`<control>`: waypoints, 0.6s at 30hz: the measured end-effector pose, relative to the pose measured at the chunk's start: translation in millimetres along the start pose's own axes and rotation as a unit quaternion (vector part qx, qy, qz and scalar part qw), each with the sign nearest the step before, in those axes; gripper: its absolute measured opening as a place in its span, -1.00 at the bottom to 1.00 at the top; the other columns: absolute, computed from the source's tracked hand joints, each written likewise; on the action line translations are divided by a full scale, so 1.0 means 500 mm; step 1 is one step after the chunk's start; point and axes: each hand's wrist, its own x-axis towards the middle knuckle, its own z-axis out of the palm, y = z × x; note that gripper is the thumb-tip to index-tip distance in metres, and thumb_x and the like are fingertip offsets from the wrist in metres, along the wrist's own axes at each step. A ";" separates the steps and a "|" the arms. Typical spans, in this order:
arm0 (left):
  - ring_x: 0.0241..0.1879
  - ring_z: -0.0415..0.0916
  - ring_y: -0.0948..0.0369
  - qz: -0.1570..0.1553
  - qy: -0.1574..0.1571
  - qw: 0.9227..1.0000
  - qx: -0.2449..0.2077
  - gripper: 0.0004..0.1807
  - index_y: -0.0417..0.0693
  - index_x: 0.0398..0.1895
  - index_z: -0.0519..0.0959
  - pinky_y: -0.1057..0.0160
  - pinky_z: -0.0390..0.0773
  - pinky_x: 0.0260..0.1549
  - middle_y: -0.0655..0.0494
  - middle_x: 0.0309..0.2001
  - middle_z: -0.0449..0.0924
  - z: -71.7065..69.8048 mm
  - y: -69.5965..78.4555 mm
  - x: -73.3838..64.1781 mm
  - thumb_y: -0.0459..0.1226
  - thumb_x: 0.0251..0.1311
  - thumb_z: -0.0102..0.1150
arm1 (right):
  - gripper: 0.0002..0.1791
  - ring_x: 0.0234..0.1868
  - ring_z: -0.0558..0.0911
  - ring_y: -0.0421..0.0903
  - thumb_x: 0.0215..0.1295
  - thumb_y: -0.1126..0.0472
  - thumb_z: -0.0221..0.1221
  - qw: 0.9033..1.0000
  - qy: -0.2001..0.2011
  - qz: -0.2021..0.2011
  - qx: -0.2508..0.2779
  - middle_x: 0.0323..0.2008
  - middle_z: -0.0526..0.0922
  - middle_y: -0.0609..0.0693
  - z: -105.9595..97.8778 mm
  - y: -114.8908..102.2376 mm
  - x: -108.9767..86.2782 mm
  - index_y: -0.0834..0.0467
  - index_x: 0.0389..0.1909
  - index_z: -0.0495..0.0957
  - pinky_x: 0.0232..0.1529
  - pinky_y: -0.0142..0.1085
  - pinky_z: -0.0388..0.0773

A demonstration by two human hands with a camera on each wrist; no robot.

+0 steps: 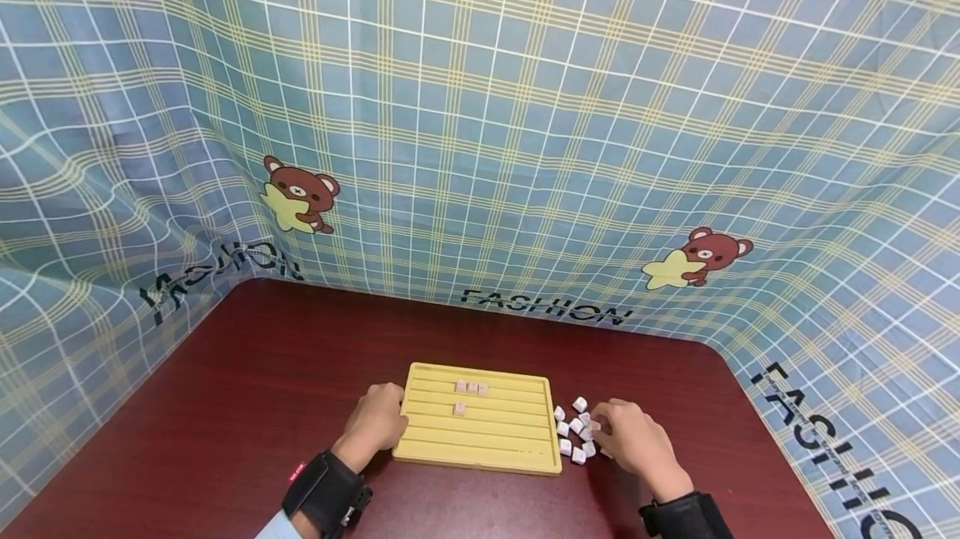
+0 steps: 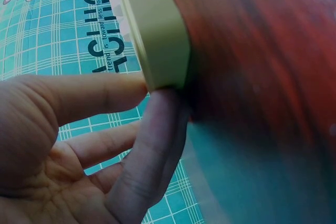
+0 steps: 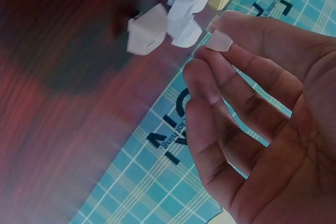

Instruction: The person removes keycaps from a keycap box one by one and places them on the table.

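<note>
A shallow yellow tray (image 1: 487,443) with parallel ridges lies on the dark red table. My left hand (image 1: 377,418) pinches its left edge; in the left wrist view the thumb presses the rim while a finger (image 2: 152,150) lies against the side. Pale pink keycaps (image 1: 472,388) stand in a short row near the tray's top, and a single keycap (image 1: 459,409) sits one row below. To the right of the tray, my right hand (image 1: 633,439) pinches a small keycap (image 3: 219,41) between thumb and fingertips, over a loose group of white keycaps (image 1: 576,425).
One pinkish keycap (image 3: 148,31) lies at the edge of the loose group, near the right hand. Behind and beside the table (image 1: 315,339) hangs a blue checked cloth (image 1: 465,147) with bears and lettering. Both wrists wear black bands (image 1: 327,493).
</note>
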 end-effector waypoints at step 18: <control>-0.54 0.32 0.16 -0.004 -0.002 1.000 0.000 -0.94 -0.16 -0.46 0.53 0.29 0.31 -0.59 0.09 -0.55 0.32 -0.002 0.004 -0.001 -0.47 0.09 0.14 | -0.94 -0.52 0.48 -0.10 0.14 0.17 0.29 0.999 -0.018 0.037 -0.009 -0.42 0.56 -0.11 0.027 0.036 0.001 0.04 -0.37 0.66 -0.54 -0.14 0.38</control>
